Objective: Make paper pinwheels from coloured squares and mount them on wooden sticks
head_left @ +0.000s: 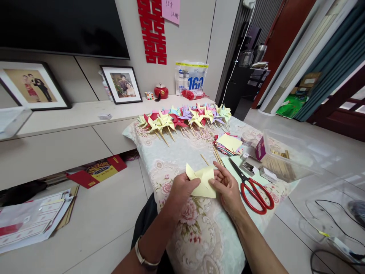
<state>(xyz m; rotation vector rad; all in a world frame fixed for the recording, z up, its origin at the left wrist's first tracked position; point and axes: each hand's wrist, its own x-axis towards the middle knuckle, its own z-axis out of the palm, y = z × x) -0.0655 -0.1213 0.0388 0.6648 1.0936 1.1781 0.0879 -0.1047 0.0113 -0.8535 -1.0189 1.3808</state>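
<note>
Between my hands is a pale yellow paper square (203, 183), cut in from its corners, with its upper left part folding inward. My left hand (184, 189) grips its left side, the thumb pressing on the paper. At its right edge, my right hand (227, 186) pinches the sheet between thumb and fingers. Just beyond lie a few thin wooden sticks (217, 156). Red-handled scissors (251, 185) rest to the right of my right hand, beside a small open box of metal pins (248, 167). A stack of coloured paper squares (229, 143) sits farther back.
Many finished paper pinwheels (185, 117) on sticks cover the back of the flowered tablecloth (171, 152). A clear plastic bin (288, 156) holding wooden sticks stands at the right edge. A roll of tape (248, 137) lies near it. Behind is a low cabinet (82, 114) with framed photos.
</note>
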